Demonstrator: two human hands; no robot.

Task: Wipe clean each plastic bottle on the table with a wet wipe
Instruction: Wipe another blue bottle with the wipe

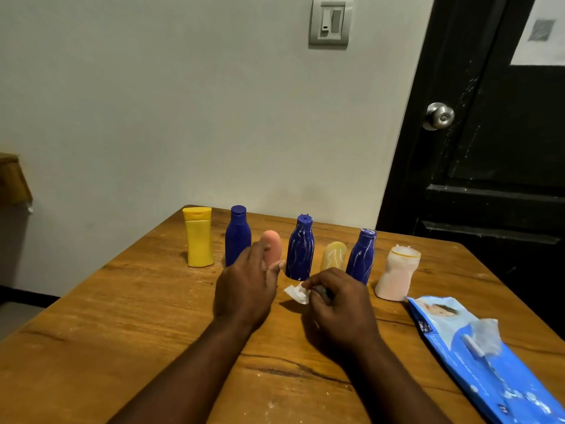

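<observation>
A worn wooden table is seen against a grey wall with a switch, and a black door is on the right. The peach bottle is half hidden by the left hand, whose fingers are loosely spread, contact unclear; a crumpled wipe is pinched in the curled right hand, and the pack is cut off at the edge. Seven are counted in the far row: three blue bottles, one yellow bottle, one peach, one amber bottle, one whitish bottle.

Yellow bottle, plain blue bottle, white-streaked blue bottle, pink bottle.
</observation>
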